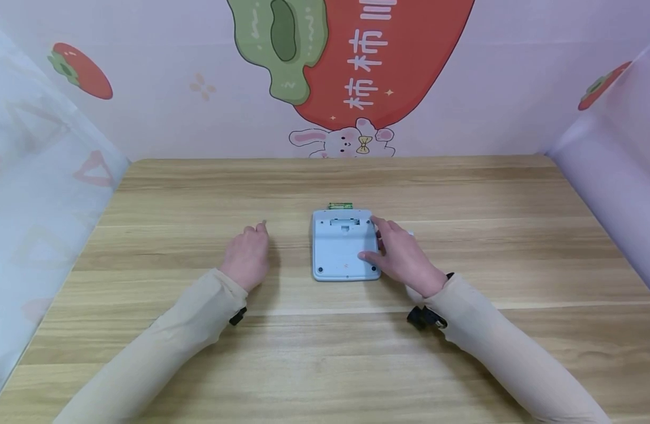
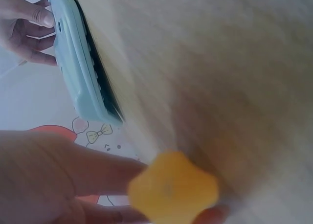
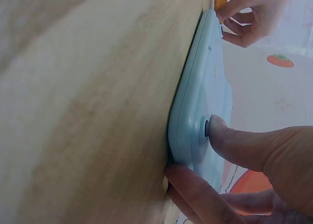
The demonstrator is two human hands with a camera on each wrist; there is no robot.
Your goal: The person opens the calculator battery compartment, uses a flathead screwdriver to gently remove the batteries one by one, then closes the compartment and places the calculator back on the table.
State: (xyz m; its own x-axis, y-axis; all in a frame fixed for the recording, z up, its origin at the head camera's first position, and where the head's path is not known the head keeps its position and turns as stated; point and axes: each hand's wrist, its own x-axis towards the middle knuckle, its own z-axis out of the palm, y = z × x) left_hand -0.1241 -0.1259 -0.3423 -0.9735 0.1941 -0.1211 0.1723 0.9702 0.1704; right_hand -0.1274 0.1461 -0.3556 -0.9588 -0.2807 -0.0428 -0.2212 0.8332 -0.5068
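A light-blue calculator (image 1: 346,250) lies face down on the wooden table, its battery slot (image 1: 345,222) uncovered near the far edge. My right hand (image 1: 404,256) grips its right side; in the right wrist view the thumb (image 3: 239,141) presses near a round dark foot while the fingers (image 3: 195,190) curl by the lower edge. To the left of the calculator, my left hand (image 1: 246,256) holds a screwdriver by its yellow-orange lobed handle (image 2: 171,187). Most of the screwdriver is hidden by the hand in the head view. A green battery (image 1: 340,206) lies just behind the calculator.
A white item (image 1: 413,294) shows partly from beneath my right hand and wrist. The table (image 1: 325,365) meets a patterned cloth backdrop (image 1: 171,118) at the back, with cloth along both sides.
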